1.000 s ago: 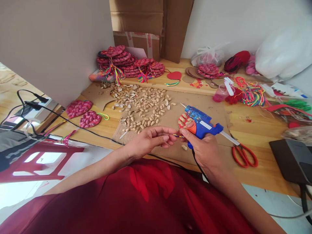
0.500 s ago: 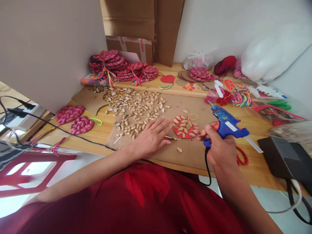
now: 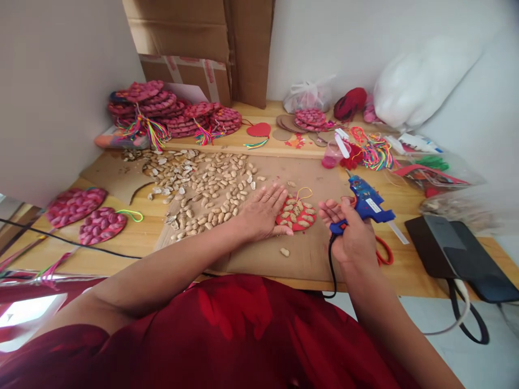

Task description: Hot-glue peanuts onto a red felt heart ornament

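My left hand (image 3: pixel 265 213) lies flat on the cardboard sheet (image 3: pixel 259 265), fingers stretched out, its fingertips beside a red heart (image 3: pixel 298 226). Peanuts in their shells cover most of that heart, and a yellow loop sticks out at its top. In my right hand (image 3: pixel 352 232) is a blue glue gun (image 3: pixel 365 200), its nozzle pointing up and away to the left, a white glue stick out of its back end. Some fingers of that hand are loosely extended. A single peanut (image 3: pixel 285 252) lies nearer to me. To the left spreads a heap of peanuts (image 3: pixel 214 189).
Two pink peanut-covered pieces (image 3: pixel 101 226) lie at the left by a black cable. Stacks of similar pieces (image 3: pixel 150 111) stand on the rear ledge, near a plain red heart (image 3: pixel 258 129). Coloured threads (image 3: pixel 377 154) lie at the right, and a power bank (image 3: pixel 430 248) sits near the right edge.
The view has swung so that things sit further left. My left hand has come up against the peanut-covered heart and now hides its tassel. The glue gun stays in my right hand.
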`<state>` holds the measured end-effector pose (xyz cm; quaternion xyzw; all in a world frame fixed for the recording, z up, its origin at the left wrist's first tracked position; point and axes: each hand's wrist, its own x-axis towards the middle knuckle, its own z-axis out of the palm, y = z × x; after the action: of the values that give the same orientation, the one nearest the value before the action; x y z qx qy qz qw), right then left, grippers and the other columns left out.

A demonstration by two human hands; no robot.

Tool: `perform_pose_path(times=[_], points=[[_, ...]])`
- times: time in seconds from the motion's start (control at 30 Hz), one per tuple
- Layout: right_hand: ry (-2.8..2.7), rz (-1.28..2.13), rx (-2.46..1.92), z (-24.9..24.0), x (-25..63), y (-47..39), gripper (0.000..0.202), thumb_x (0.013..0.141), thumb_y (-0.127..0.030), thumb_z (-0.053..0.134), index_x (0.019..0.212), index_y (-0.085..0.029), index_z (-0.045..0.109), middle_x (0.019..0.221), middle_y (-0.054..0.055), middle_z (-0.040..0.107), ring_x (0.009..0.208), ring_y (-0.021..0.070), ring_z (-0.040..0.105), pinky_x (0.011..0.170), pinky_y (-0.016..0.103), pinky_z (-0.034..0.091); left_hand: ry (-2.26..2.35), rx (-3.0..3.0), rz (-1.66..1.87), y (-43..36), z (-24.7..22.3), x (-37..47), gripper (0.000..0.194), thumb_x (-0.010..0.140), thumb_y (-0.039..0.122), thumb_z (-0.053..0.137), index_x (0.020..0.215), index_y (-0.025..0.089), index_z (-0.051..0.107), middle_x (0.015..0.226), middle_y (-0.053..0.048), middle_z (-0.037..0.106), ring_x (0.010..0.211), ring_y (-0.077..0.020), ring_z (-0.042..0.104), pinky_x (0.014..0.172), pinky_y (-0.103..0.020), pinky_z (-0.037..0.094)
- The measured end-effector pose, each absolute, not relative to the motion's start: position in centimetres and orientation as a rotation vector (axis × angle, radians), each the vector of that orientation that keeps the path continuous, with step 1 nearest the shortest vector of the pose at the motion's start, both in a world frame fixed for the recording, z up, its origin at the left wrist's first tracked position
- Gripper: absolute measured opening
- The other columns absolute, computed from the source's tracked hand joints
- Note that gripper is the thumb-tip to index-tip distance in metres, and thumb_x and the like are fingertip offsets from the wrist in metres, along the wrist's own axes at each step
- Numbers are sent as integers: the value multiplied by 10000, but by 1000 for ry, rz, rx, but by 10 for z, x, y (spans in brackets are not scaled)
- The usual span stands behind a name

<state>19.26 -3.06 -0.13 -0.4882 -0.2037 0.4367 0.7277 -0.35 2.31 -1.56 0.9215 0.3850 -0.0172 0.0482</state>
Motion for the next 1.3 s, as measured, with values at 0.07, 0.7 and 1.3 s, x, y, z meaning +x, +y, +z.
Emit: perform_pose_path(times=[0.07, 0.7, 1.3], points=[[-439, 970, -1069, -2, 192, -26, 529, 589, -390, 904, 932, -164, 571, 804, 61, 690, 808, 248, 716, 686, 295, 625, 1151, 2798, -14, 23, -19, -5, 1104, 845, 812, 378, 1577, 17, 151, 1645, -209, 145, 1551, -325, 47, 1256, -483, 53], [-376, 974, -1028, -12, 195, -20, 513, 592, -369, 896, 930, -177, 560, 753, 23, 671, 794, 254, 718, 663, 296, 625, 1276, 2410, 300, 49, -3, -4, 644, 1047, 463, 145, 1586, 114, 183, 1659, -135, 182, 1555, -263, 76, 1242, -547, 73], [-440, 1011, -1055, -28, 195, -24, 482, 595, -352, 882, 912, -167, 570, 745, 22, 645, 768, 258, 711, 614, 289, 617, 1595, 2418, 235, 77, -29, 43, 627, 1024, 372, 234, 1598, 128, 172, 1655, -101, 230, 1548, -338, 67, 1243, -588, 52]])
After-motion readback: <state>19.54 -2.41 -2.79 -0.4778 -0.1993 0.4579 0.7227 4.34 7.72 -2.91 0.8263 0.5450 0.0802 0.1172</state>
